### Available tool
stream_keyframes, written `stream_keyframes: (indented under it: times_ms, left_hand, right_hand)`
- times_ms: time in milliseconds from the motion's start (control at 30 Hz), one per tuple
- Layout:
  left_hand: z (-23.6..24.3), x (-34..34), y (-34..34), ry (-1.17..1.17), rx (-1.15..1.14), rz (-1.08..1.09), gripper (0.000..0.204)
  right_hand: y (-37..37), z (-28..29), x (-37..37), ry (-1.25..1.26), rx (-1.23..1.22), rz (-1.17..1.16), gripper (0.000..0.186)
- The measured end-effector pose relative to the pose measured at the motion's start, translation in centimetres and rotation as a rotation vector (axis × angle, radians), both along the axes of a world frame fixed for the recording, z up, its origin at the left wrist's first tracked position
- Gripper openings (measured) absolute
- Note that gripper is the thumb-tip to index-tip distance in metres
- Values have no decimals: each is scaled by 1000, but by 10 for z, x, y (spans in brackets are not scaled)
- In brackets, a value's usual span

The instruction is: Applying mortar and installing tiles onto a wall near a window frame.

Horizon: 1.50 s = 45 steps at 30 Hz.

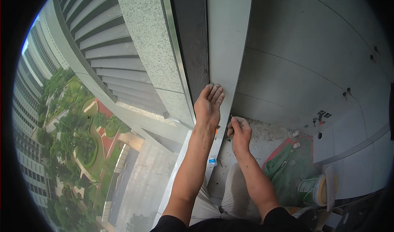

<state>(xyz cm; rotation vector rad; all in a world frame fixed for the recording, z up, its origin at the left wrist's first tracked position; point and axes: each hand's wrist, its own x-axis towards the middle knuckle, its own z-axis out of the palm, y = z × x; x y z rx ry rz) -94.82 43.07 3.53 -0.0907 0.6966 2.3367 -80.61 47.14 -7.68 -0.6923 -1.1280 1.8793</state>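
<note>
My left hand (pixel 210 105) is stretched out over the pale grey wall strip (pixel 227 39), beside the lower end of a dark vertical panel (pixel 191 39). Its palm is turned up, the fingers are extended and dusty, and nothing lies in it. Whether its back touches the strip I cannot tell. Lower and to the right, my right hand (pixel 241 135) is closed in a pinch, thumb against the fingers. A thin pale tip shows at the thumb, too small to name. Both hands are apart from each other.
A blue-and-white packet (pixel 212 162) lies below my left wrist. To the right are a green and pink sheet (pixel 283 166), a lidded bucket (pixel 314 189) and pipe fittings (pixel 318 120) on the wall. On the left, past speckled stone (pixel 152 39) and louvres (pixel 119 64), a garden (pixel 78 137) lies far below.
</note>
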Motion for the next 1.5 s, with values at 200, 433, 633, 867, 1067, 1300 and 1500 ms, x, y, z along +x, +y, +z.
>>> stream_keyframes:
  times_ms: [200,433,633,867,1067,1300,1500]
  left_hand:
    - [3,1,6,-62,34,26,37]
    - [8,-3,12,-119,60,27,36]
    - [7,-6,19,-106,-29,75,36]
    - [8,-11,24,-119,-24,87,39]
    - [9,-9,25,-130,-28,106,38]
    - [12,-8,26,-148,-61,119,36]
    - [13,-7,27,-144,-53,132,37]
  right_hand:
    - [11,14,-35,2,183,-207,14]
    - [31,38,-40,-163,554,-375,15]
    - [35,54,-54,-200,594,-360,14]
    - [48,58,-69,-223,1013,-571,13]
    - [58,62,-73,-271,1174,-636,13]
    - [55,68,-79,-298,1143,-646,16]
    - [55,72,-76,-329,1135,-671,15]
